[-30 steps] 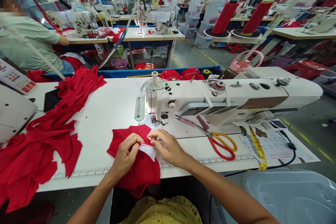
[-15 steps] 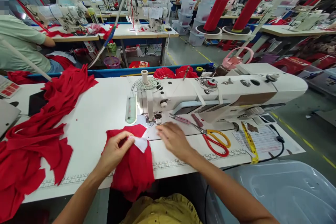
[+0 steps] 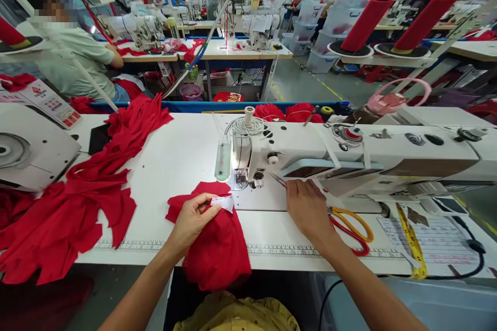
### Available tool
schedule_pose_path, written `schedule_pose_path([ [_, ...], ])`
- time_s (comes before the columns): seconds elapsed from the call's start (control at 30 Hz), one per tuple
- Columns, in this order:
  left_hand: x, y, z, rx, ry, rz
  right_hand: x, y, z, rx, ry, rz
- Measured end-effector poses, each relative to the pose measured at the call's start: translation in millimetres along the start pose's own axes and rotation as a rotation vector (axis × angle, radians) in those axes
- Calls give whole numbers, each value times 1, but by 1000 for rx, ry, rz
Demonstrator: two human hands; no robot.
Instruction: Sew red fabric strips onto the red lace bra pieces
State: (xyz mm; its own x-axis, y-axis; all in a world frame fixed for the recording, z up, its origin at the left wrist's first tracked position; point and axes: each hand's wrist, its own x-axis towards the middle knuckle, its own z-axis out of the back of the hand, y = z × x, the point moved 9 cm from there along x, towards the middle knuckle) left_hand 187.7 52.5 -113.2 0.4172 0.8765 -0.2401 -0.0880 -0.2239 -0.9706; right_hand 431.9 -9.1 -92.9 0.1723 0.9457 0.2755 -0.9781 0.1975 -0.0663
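My left hand [image 3: 196, 217] pinches a small white fabric piece [image 3: 223, 202] against a red fabric piece [image 3: 217, 248], which lies partly on the table and hangs over its front edge. My right hand [image 3: 308, 209] is closed over pink-handled thread snips on the machine bed; only their pointed metal tip [image 3: 277, 180] shows beyond the fingers. Just right of that hand, scissors [image 3: 355, 227] with orange and red handles lie with their blades hidden. The sewing machine's needle and presser foot [image 3: 241, 180] stand behind the red fabric, apart from both hands.
A long heap of red fabric strips [image 3: 112, 170] covers the left of the table. The sewing machine arm [image 3: 310, 139] spans the right. Beyond the scissors are a yellow tape measure [image 3: 411, 243] and a paper sheet [image 3: 438, 243]. A co-worker [image 3: 73, 62] sits far left.
My right hand has moved right from near the presser foot and closed over the snips. My left hand keeps its pinch on the white piece. The camera view has turned slightly left.
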Motion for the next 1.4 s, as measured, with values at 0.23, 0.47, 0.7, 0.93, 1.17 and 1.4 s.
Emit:
schedule_pose_path([
  [0.23,1,4,-4,-7,14,6,-30,84,25,661,52,109],
  [0.47,2,9,-3,-58,5,-10,-26,109,27,504,-111,151],
  [0.7,0,9,-3,-59,7,-13,-27,111,22,493,-78,158],
  [0.93,-1,8,-3,16,6,-25,-28,111,21,491,-66,168],
  [1.17,0,10,-3,47,14,-45,-29,110,19,497,-63,163],
  [1.4,-1,7,-3,100,2,-88,-31,110,17,540,-71,124],
])
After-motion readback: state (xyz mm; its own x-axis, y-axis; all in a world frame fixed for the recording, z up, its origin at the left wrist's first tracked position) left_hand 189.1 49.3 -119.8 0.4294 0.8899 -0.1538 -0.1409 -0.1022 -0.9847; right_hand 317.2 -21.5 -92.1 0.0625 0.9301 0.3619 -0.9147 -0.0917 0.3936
